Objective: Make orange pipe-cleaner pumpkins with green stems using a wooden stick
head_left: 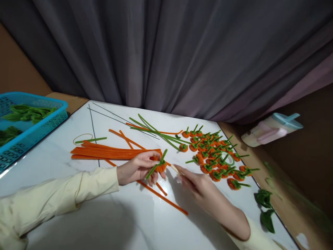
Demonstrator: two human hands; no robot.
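My left hand (139, 167) is closed around a small orange pipe-cleaner pumpkin (161, 168). Two ends of green pipe cleaner (163, 156) stick out of its top, one up and one down to the left. In my right hand (194, 180), the fingers pinch a thin pale stick (174, 169), its tip pointing at the pumpkin; whether they touch I cannot tell. A thick bundle of orange pipe cleaners (104, 152) lies behind my left hand, and loose orange pipe cleaners (166, 198) lie beneath and in front of it.
Several similar pumpkins (215, 152) with green stems crowd the right side, a roll of tape (227, 158) among them. Green pipe cleaners (156, 131) and thin dark wires (114, 114) lie farther back. A blue basket (58, 113) is left, a lidded cup (270, 130) right, green leaves (267, 220) near the right edge.
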